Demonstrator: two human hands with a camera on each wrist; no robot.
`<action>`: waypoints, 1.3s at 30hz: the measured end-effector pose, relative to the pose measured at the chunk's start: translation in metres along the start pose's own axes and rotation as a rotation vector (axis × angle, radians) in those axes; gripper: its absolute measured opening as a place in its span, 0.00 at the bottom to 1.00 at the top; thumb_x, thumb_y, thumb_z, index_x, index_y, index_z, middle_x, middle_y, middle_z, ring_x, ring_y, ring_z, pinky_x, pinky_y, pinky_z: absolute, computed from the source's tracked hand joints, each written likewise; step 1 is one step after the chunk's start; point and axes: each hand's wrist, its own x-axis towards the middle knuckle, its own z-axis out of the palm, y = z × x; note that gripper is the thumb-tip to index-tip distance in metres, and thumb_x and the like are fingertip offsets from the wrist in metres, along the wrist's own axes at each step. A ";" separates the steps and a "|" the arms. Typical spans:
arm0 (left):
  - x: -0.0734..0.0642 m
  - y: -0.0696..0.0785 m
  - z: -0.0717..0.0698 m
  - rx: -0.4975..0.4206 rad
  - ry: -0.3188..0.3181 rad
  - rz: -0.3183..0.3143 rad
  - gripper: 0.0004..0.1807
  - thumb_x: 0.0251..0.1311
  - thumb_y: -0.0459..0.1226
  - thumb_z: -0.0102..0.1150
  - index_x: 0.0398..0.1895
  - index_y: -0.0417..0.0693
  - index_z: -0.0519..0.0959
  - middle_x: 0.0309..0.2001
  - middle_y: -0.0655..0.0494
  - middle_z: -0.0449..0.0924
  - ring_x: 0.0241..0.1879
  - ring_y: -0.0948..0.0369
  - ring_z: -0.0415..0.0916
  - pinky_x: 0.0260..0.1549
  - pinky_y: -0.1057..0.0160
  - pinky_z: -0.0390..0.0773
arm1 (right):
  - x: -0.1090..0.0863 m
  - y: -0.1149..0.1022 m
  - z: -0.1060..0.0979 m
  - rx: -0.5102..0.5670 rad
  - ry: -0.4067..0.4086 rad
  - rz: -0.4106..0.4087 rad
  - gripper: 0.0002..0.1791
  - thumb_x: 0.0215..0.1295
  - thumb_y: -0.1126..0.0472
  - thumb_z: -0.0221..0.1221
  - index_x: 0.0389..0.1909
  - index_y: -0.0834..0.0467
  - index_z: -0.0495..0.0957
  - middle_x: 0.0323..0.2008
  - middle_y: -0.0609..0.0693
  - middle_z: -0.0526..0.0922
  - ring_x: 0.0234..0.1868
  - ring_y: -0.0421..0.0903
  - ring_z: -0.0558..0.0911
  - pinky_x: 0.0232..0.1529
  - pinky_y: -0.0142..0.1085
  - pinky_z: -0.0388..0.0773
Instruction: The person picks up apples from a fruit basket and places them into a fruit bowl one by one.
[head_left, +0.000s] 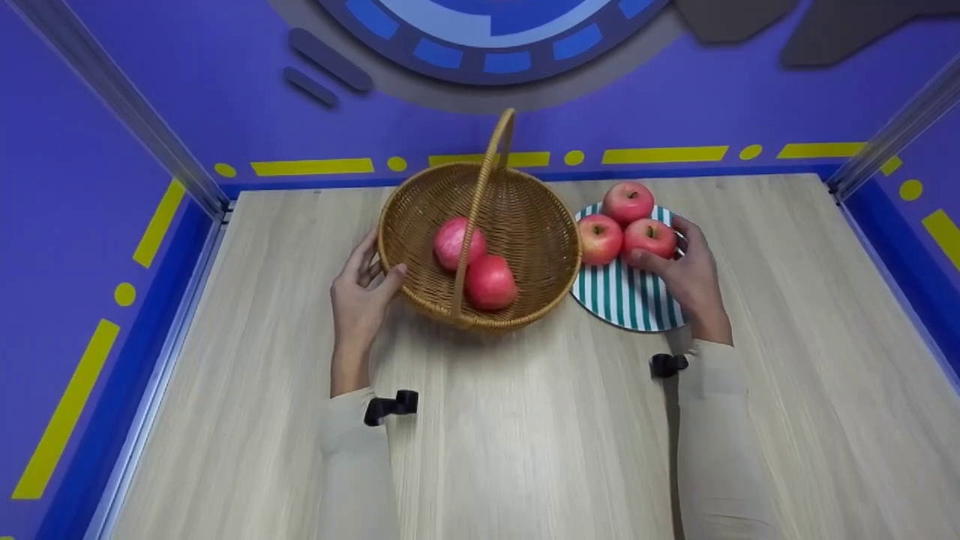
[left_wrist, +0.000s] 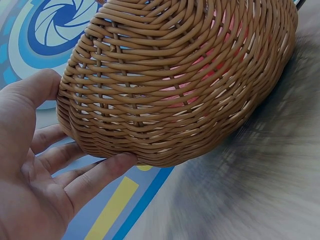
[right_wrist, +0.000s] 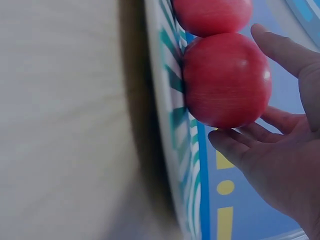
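Observation:
A brown wicker basket (head_left: 541, 217) with a tall arched handle tilts toward me, two red apples (head_left: 491, 283) inside it. At its left side my left hand (head_left: 360, 300) holds it, thumb at the rim and fingers spread against the outer weave (left_wrist: 150, 100). To the right lies a round green-and-white striped plate (head_left: 634, 304) bearing three more apples. My right hand (head_left: 694, 274) grips the front right apple (head_left: 649, 238), thumb on its near side and fingers round its far side. The right wrist view shows that apple (right_wrist: 226, 81) between thumb and fingers, beside another apple (right_wrist: 214, 14).
The wood-grain table (head_left: 510, 427) ends at a purple-blue back wall (head_left: 285, 127) with yellow markings. Side panels stand left and right with metal corner posts. The basket's right edge overlaps the plate's left edge in the head view.

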 end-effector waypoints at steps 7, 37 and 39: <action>0.001 -0.001 0.000 -0.005 -0.005 0.018 0.39 0.66 0.37 0.75 0.79 0.47 0.71 0.74 0.47 0.73 0.66 0.44 0.77 0.63 0.51 0.80 | -0.003 -0.013 -0.006 -0.039 0.030 0.023 0.52 0.70 0.52 0.71 0.85 0.59 0.50 0.83 0.60 0.55 0.82 0.57 0.58 0.79 0.51 0.61; 0.001 -0.001 0.000 0.003 -0.013 -0.059 0.34 0.73 0.36 0.64 0.81 0.51 0.68 0.78 0.52 0.67 0.69 0.47 0.74 0.57 0.58 0.84 | -0.028 -0.047 -0.008 0.028 -0.022 -0.155 0.47 0.68 0.55 0.73 0.83 0.57 0.60 0.78 0.56 0.66 0.76 0.58 0.69 0.72 0.52 0.71; 0.000 -0.002 0.000 0.003 -0.010 -0.060 0.34 0.73 0.36 0.64 0.81 0.52 0.68 0.78 0.52 0.67 0.70 0.47 0.73 0.57 0.57 0.84 | -0.030 -0.051 -0.004 0.043 -0.026 -0.179 0.47 0.67 0.55 0.74 0.82 0.57 0.62 0.78 0.56 0.68 0.76 0.58 0.70 0.72 0.52 0.71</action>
